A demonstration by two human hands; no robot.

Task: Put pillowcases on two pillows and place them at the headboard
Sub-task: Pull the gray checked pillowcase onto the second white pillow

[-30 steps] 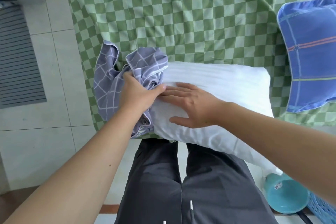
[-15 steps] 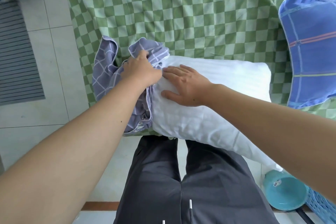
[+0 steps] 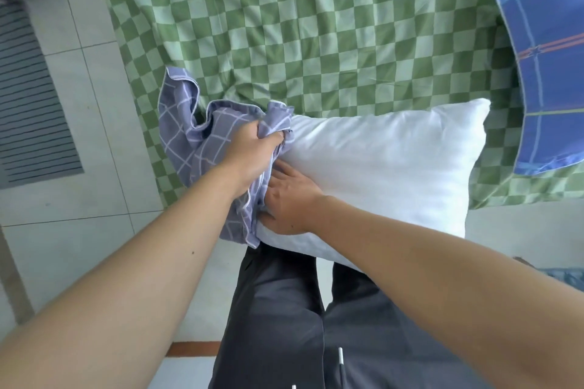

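I observe a bare white pillow [image 3: 379, 174] lying across the near edge of the bed [image 3: 316, 25], which is covered in a green checked sheet. Part of the pillow overhangs that edge above the person's dark trousers [image 3: 284, 309].

A grey-purple checked pillowcase [image 3: 196, 142] is bunched at the pillow's left end, close to the bed's near left corner. Its loose fabric rises in folds above the sheet and drapes down over the pillow's left end.

The left hand [image 3: 249, 151] grips a gathered handful of the pillowcase, fingers curled tight round the cloth at the pillow's upper left corner.

The right hand [image 3: 287, 199] lies on the pillow's left end just beside the pillowcase hem, thumb along the pillow's lower edge. Its fingertips run under the left hand and the cloth, so I cannot tell whether they pinch the fabric or merely press on the pillow.

A second pillow, already in a blue plaid case [image 3: 550, 57], lies at the bed's right edge, apart from the white pillow.

Pale floor tiles [image 3: 94, 167] show to the left of the bed, with a grey striped mat [image 3: 28, 104] at the far left.
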